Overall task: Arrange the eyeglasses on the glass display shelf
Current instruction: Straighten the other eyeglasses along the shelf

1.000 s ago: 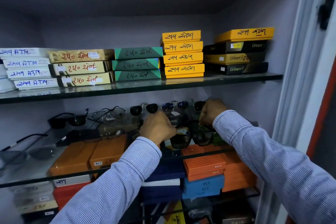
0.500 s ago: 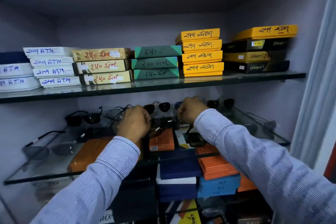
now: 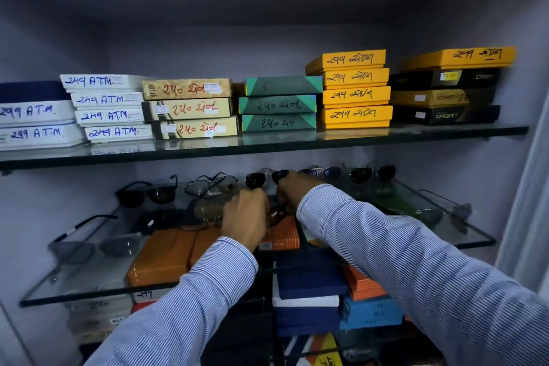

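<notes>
My left hand (image 3: pixel 246 217) and my right hand (image 3: pixel 292 192) are close together over the middle of the glass shelf (image 3: pixel 89 296). Both are closed on a dark-framed pair of eyeglasses (image 3: pixel 277 211), which shows only between the hands. Along the back of the shelf stand black sunglasses (image 3: pixel 148 194), a thin wire-framed pair (image 3: pixel 211 186), a round dark-lensed pair (image 3: pixel 257 180), a blue-lensed pair (image 3: pixel 322 172) and another dark pair (image 3: pixel 372 174). Grey sunglasses (image 3: pixel 92 246) lie at the front left. A thin-framed pair (image 3: pixel 445 211) lies at the right.
The upper glass shelf (image 3: pixel 267 145) carries stacks of labelled white, beige, green, yellow and black boxes. Orange boxes (image 3: pixel 160 258) and blue boxes (image 3: pixel 309 285) show through and below the display shelf. The cabinet's side wall (image 3: pixel 523 187) closes the right.
Both hands have moved left along the shelf and come closer together. The view has swung left too, so more of the shelf's left end shows.
</notes>
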Motion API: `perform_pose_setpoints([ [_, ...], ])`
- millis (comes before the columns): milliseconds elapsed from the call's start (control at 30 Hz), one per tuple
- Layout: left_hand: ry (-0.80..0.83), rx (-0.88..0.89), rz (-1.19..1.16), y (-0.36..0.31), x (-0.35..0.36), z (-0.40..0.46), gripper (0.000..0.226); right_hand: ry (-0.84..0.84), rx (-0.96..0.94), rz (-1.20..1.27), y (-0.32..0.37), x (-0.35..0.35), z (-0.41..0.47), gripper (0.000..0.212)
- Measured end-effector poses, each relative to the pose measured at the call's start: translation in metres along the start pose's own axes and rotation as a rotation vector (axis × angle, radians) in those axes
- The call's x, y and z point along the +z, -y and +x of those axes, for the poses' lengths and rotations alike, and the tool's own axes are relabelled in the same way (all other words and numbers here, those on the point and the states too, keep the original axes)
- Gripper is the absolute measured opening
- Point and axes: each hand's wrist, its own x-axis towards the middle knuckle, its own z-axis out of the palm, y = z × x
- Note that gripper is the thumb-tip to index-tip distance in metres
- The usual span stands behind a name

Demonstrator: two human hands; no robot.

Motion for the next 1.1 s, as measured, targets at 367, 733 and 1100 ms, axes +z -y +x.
perform_pose_setpoints([
  [367,0.019,-0.044,-0.209,0.023,-0.043,-0.026,0.012,-0.132,0.152,0.294,-0.022,-0.019,-0.023,0.023],
  [733,0.096,-0.255,-0.338,0.032,-0.053,-0.030,0.009,-0.065,0.367,0.333,-0.022,-0.021,-0.044,0.039],
  [1100,0.056,-0.315,-0.347,0.024,-0.058,-0.033,0.010,-0.026,0.354,0.344,-0.021,-0.013,-0.052,0.036],
])
